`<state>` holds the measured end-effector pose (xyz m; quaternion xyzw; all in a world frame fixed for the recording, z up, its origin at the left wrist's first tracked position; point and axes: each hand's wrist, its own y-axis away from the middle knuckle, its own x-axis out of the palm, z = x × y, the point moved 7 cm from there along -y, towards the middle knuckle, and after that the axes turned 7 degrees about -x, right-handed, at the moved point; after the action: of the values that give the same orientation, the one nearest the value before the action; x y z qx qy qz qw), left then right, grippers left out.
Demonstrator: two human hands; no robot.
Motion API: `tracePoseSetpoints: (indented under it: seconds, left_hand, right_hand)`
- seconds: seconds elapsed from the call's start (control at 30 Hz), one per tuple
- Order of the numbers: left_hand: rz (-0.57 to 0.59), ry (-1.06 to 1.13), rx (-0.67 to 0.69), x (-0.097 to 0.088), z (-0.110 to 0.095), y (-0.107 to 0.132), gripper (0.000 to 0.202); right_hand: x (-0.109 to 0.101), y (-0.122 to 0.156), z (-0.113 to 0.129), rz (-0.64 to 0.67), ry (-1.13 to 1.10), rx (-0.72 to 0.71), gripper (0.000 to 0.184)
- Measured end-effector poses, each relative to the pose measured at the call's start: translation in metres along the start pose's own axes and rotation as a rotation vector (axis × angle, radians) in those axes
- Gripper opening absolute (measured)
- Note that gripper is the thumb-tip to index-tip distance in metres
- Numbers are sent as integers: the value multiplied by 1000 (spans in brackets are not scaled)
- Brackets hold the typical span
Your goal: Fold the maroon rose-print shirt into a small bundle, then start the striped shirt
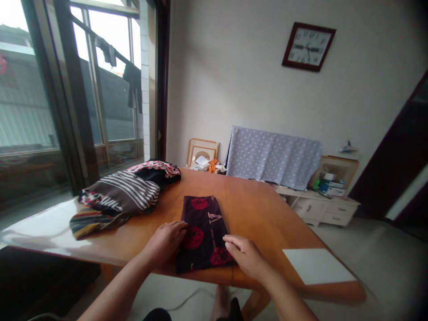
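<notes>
On the wooden table in front of me lies a dark garment with red round prints and pale lettering, folded into a narrow, flat rectangle. My left hand is at its left edge, the fingers closed together on the cloth. At the opposite edge my right hand has thumb and fingertips pinched at the fabric. Any cloth under the fingertips is hidden. Left of the folded garment sits a loose heap of clothes, with striped, red-and-white patterned and black pieces.
The wooden table has a white sheet near its right corner. Beyond it, a dotted grey-blue cloth drapes over something on a low white cabinet. A framed picture leans by the wall. Large windows stand to the left.
</notes>
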<state>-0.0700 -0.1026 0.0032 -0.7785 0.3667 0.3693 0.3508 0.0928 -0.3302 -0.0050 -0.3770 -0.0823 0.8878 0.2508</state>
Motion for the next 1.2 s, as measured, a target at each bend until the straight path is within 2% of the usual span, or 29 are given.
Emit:
tracePoseSetpoints:
  seconds: [0.13, 0.27, 0.47, 0.57, 0.63, 0.77, 0.97, 1.13, 1.2]
  left_hand:
    - [-64, 2, -101, -4, 15, -15, 33]
    - [-92, 14, -29, 0, 11, -28, 36]
    - [43, -35, 21, 9, 17, -39, 42]
    - [24, -64, 51, 4, 20, -30, 42]
    - [11, -72, 86, 0, 17, -21, 40]
    - [76, -87, 182, 2, 4, -6, 50]
    - [155, -68, 226, 3, -7, -3, 64]
    - [165, -70, 232, 2, -9, 2, 65]
    - [156, -77, 239, 3, -8, 4, 66]
  right_hand:
    - [-16, -16, -17, -95, -53, 3, 41]
    - [-17, -35, -23, -97, -61, -13, 37]
    - [-13, -54, -35, -70, 39, -48, 33]
    - [-13, -54, -39, -55, 109, -80, 32]
    - [-14, -53, -36, -72, 140, -105, 31]
    - [-13, -55, -21, -110, 172, -167, 29]
    - [7, -62, -13, 58, 212, -142, 31]
    - [4, -58, -3, 93, 221, -105, 32]
    - [4, -51, 5, 119, 264, -93, 39]
